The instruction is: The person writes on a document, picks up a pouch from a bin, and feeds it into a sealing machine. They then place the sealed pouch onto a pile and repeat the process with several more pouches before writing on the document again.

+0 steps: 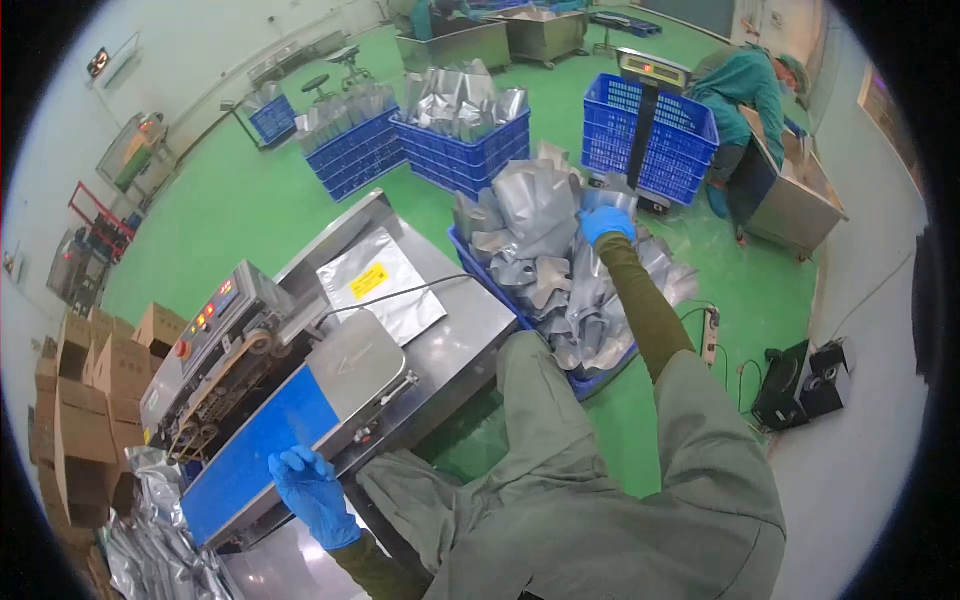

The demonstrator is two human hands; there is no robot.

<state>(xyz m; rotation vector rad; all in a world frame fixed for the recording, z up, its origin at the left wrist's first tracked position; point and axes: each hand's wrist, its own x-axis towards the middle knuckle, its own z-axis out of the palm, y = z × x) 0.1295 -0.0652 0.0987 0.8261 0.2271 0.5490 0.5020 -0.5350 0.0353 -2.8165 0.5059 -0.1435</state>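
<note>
My right hand (606, 222), in a blue glove, reaches into a blue crate (596, 382) packed with silver foil pouches (540, 215). Its fingers are closed on the top of a foil pouch (612, 198). My left hand (312, 492), gloved in blue too, hovers by the near edge of a blue conveyor belt (265, 440). Its fingers are loosely bent and hold nothing. Beyond the belt stands a band sealer (225, 350) with lit red digits. A flat foil pouch with a yellow label (382, 283) lies on the steel table (450, 340).
Blue crates of pouches (465, 150) stand ahead, beside a scale display (652, 68) with a blue basket (650, 140). A co-worker (745, 105) bends over a steel bin (785, 195) at right. Cardboard boxes (100, 400) and stacked pouches (160, 550) are at left.
</note>
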